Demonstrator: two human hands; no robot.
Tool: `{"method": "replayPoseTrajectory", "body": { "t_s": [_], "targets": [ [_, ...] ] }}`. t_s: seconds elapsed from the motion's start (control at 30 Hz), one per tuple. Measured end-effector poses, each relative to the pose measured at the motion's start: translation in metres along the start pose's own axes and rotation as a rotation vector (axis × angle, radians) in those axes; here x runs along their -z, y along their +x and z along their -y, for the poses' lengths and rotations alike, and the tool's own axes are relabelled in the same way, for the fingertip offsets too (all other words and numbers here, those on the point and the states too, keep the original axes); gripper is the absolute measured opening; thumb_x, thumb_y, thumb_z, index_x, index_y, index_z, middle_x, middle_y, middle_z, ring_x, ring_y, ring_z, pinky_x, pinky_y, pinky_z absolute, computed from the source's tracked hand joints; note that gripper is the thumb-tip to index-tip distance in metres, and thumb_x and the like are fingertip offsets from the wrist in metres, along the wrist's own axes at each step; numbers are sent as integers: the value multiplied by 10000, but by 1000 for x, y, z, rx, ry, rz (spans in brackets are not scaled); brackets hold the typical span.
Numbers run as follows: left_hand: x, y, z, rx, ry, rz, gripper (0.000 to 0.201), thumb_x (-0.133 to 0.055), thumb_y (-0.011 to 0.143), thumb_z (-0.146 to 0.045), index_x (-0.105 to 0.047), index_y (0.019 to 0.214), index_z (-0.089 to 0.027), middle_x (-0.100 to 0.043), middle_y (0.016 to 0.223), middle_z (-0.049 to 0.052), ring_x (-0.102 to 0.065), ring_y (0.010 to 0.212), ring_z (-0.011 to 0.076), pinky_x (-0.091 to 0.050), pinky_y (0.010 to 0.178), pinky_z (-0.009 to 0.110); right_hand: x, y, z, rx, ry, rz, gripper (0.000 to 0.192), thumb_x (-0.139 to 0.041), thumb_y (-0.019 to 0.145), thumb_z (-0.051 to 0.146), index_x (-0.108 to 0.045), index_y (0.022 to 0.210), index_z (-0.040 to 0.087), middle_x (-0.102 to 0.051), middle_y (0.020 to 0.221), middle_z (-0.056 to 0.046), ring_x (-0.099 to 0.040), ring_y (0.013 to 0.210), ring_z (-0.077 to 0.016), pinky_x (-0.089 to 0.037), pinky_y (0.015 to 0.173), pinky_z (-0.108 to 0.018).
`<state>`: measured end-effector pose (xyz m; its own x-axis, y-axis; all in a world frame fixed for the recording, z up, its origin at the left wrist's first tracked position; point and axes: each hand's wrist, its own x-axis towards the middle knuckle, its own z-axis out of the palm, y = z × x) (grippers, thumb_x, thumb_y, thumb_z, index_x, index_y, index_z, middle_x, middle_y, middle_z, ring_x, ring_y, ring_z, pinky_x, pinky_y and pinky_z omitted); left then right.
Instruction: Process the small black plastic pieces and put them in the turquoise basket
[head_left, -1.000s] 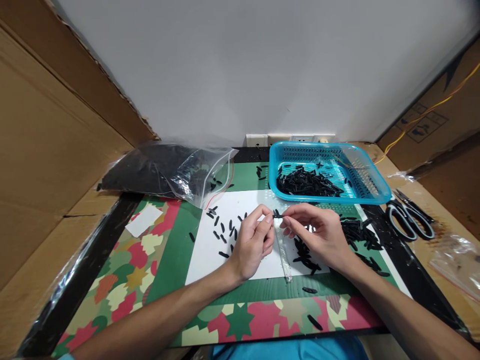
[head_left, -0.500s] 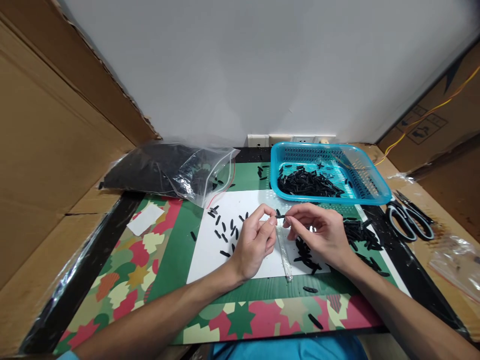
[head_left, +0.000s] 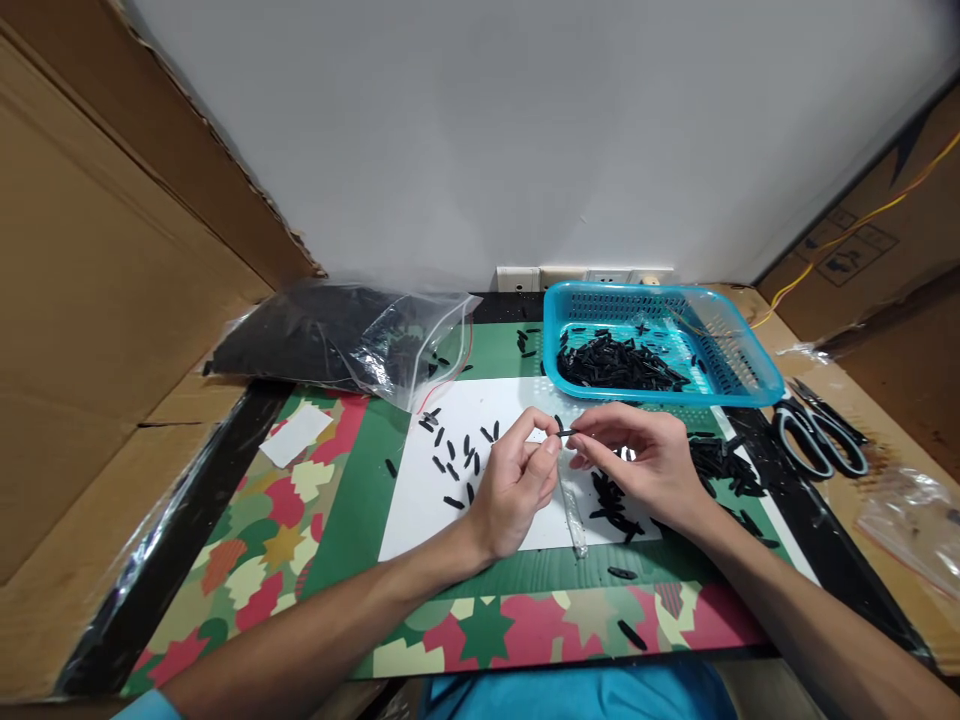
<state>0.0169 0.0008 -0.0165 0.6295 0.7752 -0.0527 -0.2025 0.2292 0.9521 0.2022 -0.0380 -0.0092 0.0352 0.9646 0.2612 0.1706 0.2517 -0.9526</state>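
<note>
Blue basket (head_left: 739, 345) holding black pieces at the tabletop's back right, scissors (head_left: 821, 440) just right of it, a plastic bag (head_left: 337, 340) of black pieces back left, white label (head_left: 298, 436) on the camouflage mat (head_left: 247, 540)

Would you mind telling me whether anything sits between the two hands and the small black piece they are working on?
Nothing visible does: the left hand and right hand both pinch the small black piece directly at their fingertips, above the white paper sheet.
</note>
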Motion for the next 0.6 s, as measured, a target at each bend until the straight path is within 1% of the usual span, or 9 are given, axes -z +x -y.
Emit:
{"method": "replayPoseTrajectory", "body": {
  "t_s": [0.3,0.6],
  "targets": [
    [0,-1,1,-9,3,-8,305,-585,1032,-514,-465,1012,-234,-348,510,-145,-183,401,39,-181,415,149,0,2,4,-21,18,-6,144,-800,926,334,-773,993,210,-820,855,-43,-805,644,-200,-692,615,-299],
    [0,-1,0,-19,15,-16,303,-586,1030,-515,-472,1014,-235,-350,503,-143,-194,402,46,-194,419,150,1,2,4,26,-37,9,82,-766,948,271,-771,1008,215,-813,863,-28,-785,675,-177,-657,634,-286]
  ]
}}
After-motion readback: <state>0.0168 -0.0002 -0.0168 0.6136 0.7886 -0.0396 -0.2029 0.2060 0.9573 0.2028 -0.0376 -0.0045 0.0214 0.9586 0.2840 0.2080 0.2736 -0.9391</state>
